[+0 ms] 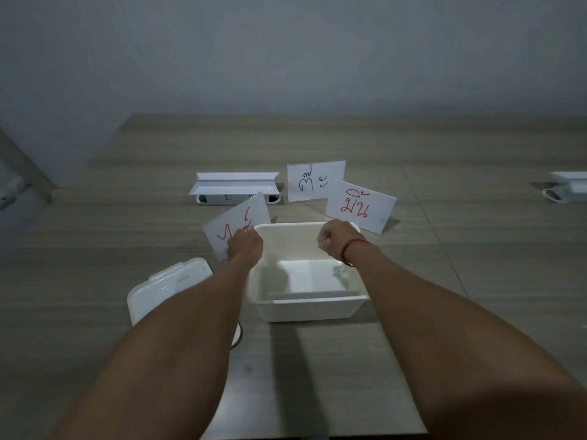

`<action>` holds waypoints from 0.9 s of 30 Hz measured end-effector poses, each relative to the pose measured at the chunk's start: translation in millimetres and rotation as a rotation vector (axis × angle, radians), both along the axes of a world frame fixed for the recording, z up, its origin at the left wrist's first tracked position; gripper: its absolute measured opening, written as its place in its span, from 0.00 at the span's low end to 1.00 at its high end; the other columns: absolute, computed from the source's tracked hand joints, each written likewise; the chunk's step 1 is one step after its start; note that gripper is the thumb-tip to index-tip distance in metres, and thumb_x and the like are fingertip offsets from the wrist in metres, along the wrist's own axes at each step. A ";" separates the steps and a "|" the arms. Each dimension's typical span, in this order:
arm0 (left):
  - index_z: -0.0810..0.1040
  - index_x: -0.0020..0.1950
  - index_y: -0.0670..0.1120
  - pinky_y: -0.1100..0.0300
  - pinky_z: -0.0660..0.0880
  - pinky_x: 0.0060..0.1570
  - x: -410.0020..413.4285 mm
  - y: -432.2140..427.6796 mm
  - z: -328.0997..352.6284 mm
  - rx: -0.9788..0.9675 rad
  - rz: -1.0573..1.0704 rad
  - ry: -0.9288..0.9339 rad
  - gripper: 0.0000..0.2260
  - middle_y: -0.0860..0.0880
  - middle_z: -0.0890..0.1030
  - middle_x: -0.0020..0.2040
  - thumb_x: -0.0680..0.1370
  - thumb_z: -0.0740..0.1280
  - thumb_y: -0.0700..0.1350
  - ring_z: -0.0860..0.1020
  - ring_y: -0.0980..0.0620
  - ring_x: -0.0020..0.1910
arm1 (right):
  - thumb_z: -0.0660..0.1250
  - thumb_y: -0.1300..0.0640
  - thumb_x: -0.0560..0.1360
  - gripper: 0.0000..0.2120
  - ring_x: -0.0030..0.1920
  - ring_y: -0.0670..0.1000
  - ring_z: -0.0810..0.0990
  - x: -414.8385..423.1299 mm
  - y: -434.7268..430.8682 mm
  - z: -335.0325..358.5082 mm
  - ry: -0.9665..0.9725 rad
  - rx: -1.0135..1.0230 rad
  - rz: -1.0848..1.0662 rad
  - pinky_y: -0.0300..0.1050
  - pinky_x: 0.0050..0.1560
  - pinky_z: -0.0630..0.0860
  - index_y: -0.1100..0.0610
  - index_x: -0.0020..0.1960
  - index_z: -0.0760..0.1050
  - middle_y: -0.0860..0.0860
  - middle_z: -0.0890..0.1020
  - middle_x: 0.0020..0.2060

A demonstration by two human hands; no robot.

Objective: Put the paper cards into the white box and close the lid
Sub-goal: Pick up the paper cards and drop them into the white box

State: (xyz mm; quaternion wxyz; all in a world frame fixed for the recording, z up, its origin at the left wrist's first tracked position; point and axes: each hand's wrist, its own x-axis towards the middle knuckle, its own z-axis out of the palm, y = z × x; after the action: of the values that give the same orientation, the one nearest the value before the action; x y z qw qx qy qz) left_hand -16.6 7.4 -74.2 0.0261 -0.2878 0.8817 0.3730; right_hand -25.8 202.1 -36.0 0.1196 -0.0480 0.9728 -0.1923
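Observation:
The open white box (pixel 309 309) stands on the wooden table in front of me, with a white sheet lying flat on its bottom (pixel 309 277). Its lid (pixel 165 289) lies on the table to the left, partly under my left forearm. My left hand (pixel 246 244) pinches a paper card with red writing (pixel 236 222), held tilted just left of the box's far corner. My right hand (pixel 335 238) is closed at the lower edge of a second red-lettered card (pixel 360 203), held tilted past the far right corner. A third card with blue writing (pixel 316 181) is behind them.
A white desk socket unit with a raised flap (pixel 236 185) sits behind the left card. Another white unit (pixel 568 185) is at the right edge of the table. A grey wall runs behind the table, and the table's front edge is near my elbows.

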 end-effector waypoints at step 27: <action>0.75 0.50 0.43 0.50 0.67 0.52 -40.6 -43.0 72.9 -0.810 -0.348 0.534 0.15 0.41 0.82 0.48 0.83 0.52 0.48 0.78 0.41 0.48 | 0.59 0.61 0.78 0.25 0.72 0.61 0.63 -1.4 18.3 -23.2 -0.067 0.073 -0.383 0.58 0.71 0.64 0.59 0.74 0.57 0.60 0.62 0.73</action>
State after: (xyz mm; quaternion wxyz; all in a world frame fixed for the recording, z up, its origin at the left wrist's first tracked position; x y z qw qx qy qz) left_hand -57.2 -35.6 -1.3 -0.2517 -0.0185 0.9662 0.0523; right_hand -27.2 220.4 -59.2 0.1150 0.1487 0.9660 -0.1774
